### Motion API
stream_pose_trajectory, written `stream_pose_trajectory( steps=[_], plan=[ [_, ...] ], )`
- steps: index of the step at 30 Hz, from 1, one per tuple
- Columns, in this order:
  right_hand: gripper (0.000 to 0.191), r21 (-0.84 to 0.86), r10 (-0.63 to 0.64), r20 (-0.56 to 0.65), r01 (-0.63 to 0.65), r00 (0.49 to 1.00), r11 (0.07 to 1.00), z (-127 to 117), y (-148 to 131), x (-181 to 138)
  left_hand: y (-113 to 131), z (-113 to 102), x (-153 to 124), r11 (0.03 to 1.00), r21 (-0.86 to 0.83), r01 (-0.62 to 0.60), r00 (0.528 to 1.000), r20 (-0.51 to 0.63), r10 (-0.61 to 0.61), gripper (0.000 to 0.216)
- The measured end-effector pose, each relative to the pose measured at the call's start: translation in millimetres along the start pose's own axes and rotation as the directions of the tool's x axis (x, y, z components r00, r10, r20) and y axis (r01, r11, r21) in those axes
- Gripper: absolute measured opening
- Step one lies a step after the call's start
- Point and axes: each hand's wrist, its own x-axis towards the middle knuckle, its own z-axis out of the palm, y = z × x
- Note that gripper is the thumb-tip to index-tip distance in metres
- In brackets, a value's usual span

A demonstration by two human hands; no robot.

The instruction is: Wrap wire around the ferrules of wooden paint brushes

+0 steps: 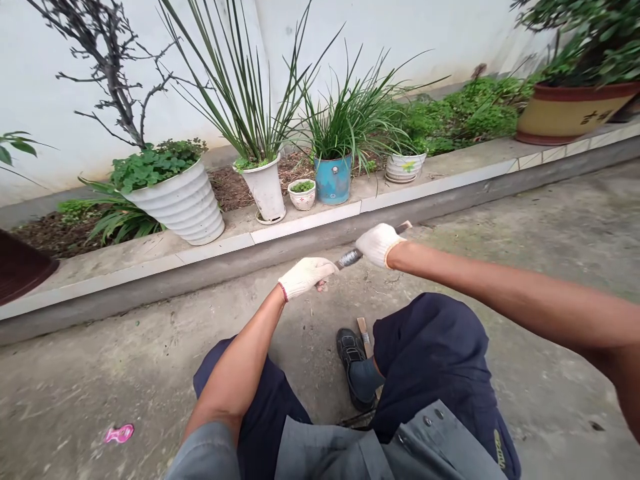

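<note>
Both of my hands wear white knit gloves and are up in front of me, over the concrete floor. My right hand (376, 244) is wrapped round a long thin tool (350, 258). A pale wooden end of it sticks out past the right hand, and a dark section with a silver-grey patch shows between the hands. The fingers of my left hand (309, 275) are closed at the tool's narrow left end; its tip is hidden by them, so I cannot tell its kind. Beside my shoe (351, 353) lies a wooden-handled piece (365, 333), partly covered by my foot.
A low tiled ledge (305, 220) runs across ahead, carrying a white ribbed pot (183, 207), a tall white pot (265, 190), a blue pot (333, 180), smaller pots and a large tan pot (570, 117). On the floor at left lies a pink object (119, 433).
</note>
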Motion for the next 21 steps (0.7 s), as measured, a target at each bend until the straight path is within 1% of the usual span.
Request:
stream_pose_trajectory(
  steps=[2, 3, 5, 8, 10, 11, 12, 13, 15, 17, 19, 21],
  plan=[
    [0.028, -0.048, -0.111, 0.082, 0.116, 0.990, 0.992, 4, -10, -10, 2, -2, -1, 0.995, 0.097, -0.011, 0.999, -0.052, 0.016, 0.033],
    [0.028, -0.054, -0.185, 0.116, 0.192, 0.976, 0.980, 4, -13, -15, 3, -2, -2, 0.990, 0.143, -0.018, 0.996, -0.082, 0.029, 0.032],
    [0.030, -0.037, -0.326, 0.170, 0.337, 0.930, 0.941, 5, -14, -25, 4, -3, -2, 0.977, 0.214, -0.019, 0.990, -0.136, 0.048, 0.031],
    [0.026, 0.100, -0.480, 0.196, 0.470, 0.855, 0.877, 2, -7, -37, 3, -3, -3, 0.967, 0.253, -0.008, 0.985, -0.164, 0.051, 0.032],
    [0.018, 0.249, -0.550, 0.158, 0.506, 0.820, 0.826, -3, 0, -43, 1, -2, -2, 0.976, 0.219, -0.012, 0.988, -0.146, 0.045, 0.031],
    [0.016, 0.327, -0.569, 0.124, 0.508, 0.813, 0.797, -8, 3, -45, -1, -1, -1, 0.982, 0.186, -0.017, 0.990, -0.136, 0.043, 0.031],
    [0.016, 0.398, -0.571, 0.085, 0.498, 0.816, 0.771, -12, 6, -48, -2, 0, 0, 0.989, 0.145, -0.021, 0.991, -0.127, 0.040, 0.031],
    [0.017, 0.458, -0.553, 0.038, 0.477, 0.833, 0.750, -18, 9, -49, -4, 1, 1, 0.995, 0.094, -0.026, 0.992, -0.120, 0.037, 0.032],
    [0.019, 0.529, -0.450, -0.063, 0.412, 0.891, 0.741, -29, 14, -50, -8, 5, 3, 0.999, -0.017, -0.035, 0.994, -0.101, 0.033, 0.035],
    [0.022, 0.551, -0.316, -0.152, 0.346, 0.937, 0.760, -39, 20, -45, -12, 8, 5, 0.992, -0.118, -0.039, 0.997, -0.072, 0.030, 0.040],
    [0.026, 0.549, -0.206, -0.219, 0.295, 0.954, 0.782, -45, 25, -35, -13, 12, 5, 0.984, -0.179, -0.027, 0.999, -0.050, 0.019, 0.042],
    [0.030, 0.527, -0.099, -0.260, 0.227, 0.961, 0.819, -46, 31, -22, -13, 16, 4, 0.982, -0.187, -0.011, 1.000, -0.021, 0.007, 0.042]
  ],
)
